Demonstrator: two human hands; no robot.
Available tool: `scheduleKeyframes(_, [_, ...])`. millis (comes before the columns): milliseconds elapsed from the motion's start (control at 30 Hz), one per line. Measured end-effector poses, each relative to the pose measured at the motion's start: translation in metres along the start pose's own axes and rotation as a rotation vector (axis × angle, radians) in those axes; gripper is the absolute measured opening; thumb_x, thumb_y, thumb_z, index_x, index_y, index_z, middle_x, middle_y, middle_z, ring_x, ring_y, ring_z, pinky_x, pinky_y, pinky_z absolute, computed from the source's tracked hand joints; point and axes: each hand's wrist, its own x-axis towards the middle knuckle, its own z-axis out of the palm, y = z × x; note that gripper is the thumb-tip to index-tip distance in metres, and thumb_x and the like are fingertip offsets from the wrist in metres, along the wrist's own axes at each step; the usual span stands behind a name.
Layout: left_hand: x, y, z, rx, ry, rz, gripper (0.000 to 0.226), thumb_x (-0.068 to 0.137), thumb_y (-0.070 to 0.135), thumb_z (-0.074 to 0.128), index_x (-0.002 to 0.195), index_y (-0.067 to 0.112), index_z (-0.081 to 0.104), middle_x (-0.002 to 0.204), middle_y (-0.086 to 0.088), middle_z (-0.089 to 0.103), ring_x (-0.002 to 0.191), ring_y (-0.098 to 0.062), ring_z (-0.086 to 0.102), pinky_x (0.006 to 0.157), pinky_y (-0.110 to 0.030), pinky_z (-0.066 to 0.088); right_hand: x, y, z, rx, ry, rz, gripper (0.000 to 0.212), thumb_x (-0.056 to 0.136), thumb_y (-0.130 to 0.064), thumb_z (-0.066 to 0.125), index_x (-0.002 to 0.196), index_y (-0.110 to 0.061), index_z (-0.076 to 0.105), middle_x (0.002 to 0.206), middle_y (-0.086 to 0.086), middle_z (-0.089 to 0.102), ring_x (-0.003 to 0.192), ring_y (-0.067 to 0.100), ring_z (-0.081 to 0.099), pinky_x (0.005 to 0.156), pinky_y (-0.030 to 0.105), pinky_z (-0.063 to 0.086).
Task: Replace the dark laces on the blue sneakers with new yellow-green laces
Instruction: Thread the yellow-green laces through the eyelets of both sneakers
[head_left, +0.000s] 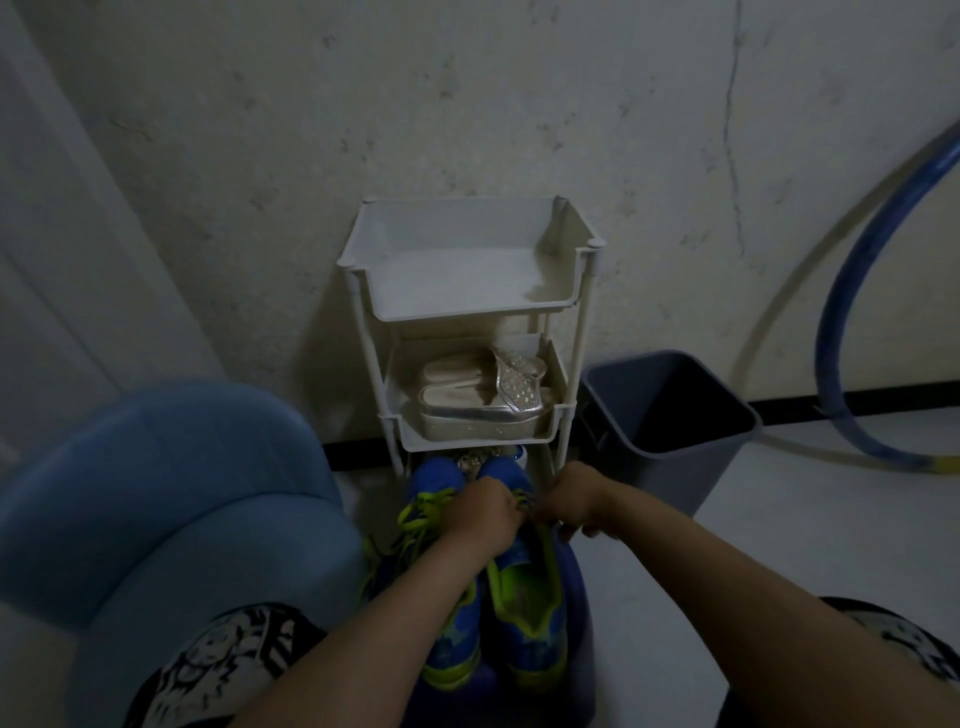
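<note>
1. A pair of blue mesh sneakers with yellow-green soles and collars (530, 649) stands toes-away on a dark blue round stool (577, 613) between the knees.
2. The left-side shoe wears yellow-green laces (421, 512).
3. The left hand (483, 514) and right hand (571, 501) curl over the other shoe's throat; I cannot tell what they pinch.
4. Beyond them stands a white plastic tiered rack (467, 296).

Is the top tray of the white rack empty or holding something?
Empty: the top tray shows only its bare floor; the tray below holds silver shoes.
</note>
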Motion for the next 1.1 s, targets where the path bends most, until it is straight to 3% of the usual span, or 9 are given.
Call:
scheduleKeyframes(100, [0.001,0.001,0.002,-0.039,0.042,-0.028,0.030,0.092,0.031,0.058,0.069,0.013,0.064,0.081,-0.011,0.067,0.079,-0.029,0.064,0.059,-0.030,0.040,0.001,0.001,-0.001,-0.005,-0.010,-0.001,0.028,0.084,-0.021,0.070,0.096,0.003,0.069,0.087,0.017,0.073,0.060,0.019,0.064,0.041,0.023,0.038])
scheduleKeyframes(167, [0.002,0.001,0.003,-0.051,0.050,-0.020,0.029,0.092,0.031,0.058,0.074,0.011,0.067,0.087,-0.013,0.069,0.083,-0.030,0.065,0.061,-0.030,0.041,0.001,0.001,-0.002,-0.005,-0.012,-0.003,0.030,0.085,-0.021,0.069,0.099,0.005,0.069,0.093,0.020,0.074,0.062,0.019,0.063,0.042,0.023,0.039])
scheduleKeyframes(400, [0.002,-0.003,-0.001,-0.036,-0.048,0.039,0.037,0.087,0.028,0.065,0.055,0.016,0.054,0.056,0.001,0.047,0.067,-0.022,0.057,0.058,-0.028,0.038,-0.001,0.001,-0.002,-0.001,-0.017,-0.006,0.018,0.084,-0.019,0.069,0.089,-0.002,0.068,0.079,0.014,0.069,0.060,0.019,0.061,0.042,0.021,0.036])
scheduleKeyframes(500, [-0.001,-0.001,-0.002,0.004,-0.036,0.054,0.036,0.086,0.027,0.065,0.055,0.016,0.052,0.060,0.000,0.049,0.076,-0.027,0.063,0.060,-0.030,0.040,-0.002,0.000,-0.001,0.005,-0.005,0.000,0.020,0.086,-0.026,0.069,0.086,-0.006,0.067,0.076,0.008,0.069,0.054,0.015,0.062,0.043,0.020,0.038])
scheduleKeyframes(600, [-0.002,0.002,0.000,-0.028,0.019,0.041,0.023,0.086,0.027,0.063,0.069,0.013,0.067,0.066,-0.001,0.057,0.077,-0.025,0.065,0.059,-0.028,0.042,-0.003,0.001,-0.001,0.025,-0.004,-0.002,0.023,0.089,-0.031,0.067,0.086,-0.007,0.067,0.077,0.005,0.072,0.054,0.014,0.063,0.044,0.020,0.038])
scheduleKeyframes(833, [0.000,0.004,0.002,-0.066,-0.017,0.068,0.010,0.079,0.016,0.066,0.074,0.008,0.070,0.078,-0.011,0.069,0.077,-0.026,0.066,0.069,-0.036,0.055,0.005,0.008,0.000,-0.020,0.002,-0.039,0.024,0.090,-0.025,0.067,0.099,-0.003,0.074,0.089,0.013,0.076,0.060,0.017,0.065,0.040,0.021,0.040])
scheduleKeyframes(1000, [0.006,0.002,-0.006,-0.041,-0.071,0.123,0.008,0.074,0.007,0.069,0.082,0.004,0.069,0.082,-0.012,0.069,0.083,-0.025,0.066,0.065,-0.028,0.051,0.005,0.007,0.002,-0.065,-0.003,-0.061,0.026,0.093,-0.030,0.065,0.097,-0.005,0.072,0.087,0.010,0.076,0.060,0.014,0.067,0.045,0.022,0.045])
scheduleKeyframes(1100, [0.012,-0.001,-0.018,0.055,-0.103,0.176,0.018,0.073,0.013,0.076,0.088,0.009,0.068,0.093,-0.007,0.069,0.092,-0.023,0.065,0.081,-0.034,0.055,0.003,0.006,-0.001,-0.069,-0.016,-0.014,0.023,0.093,-0.023,0.062,0.100,-0.002,0.070,0.092,0.012,0.075,0.064,0.019,0.070,0.048,0.024,0.045])
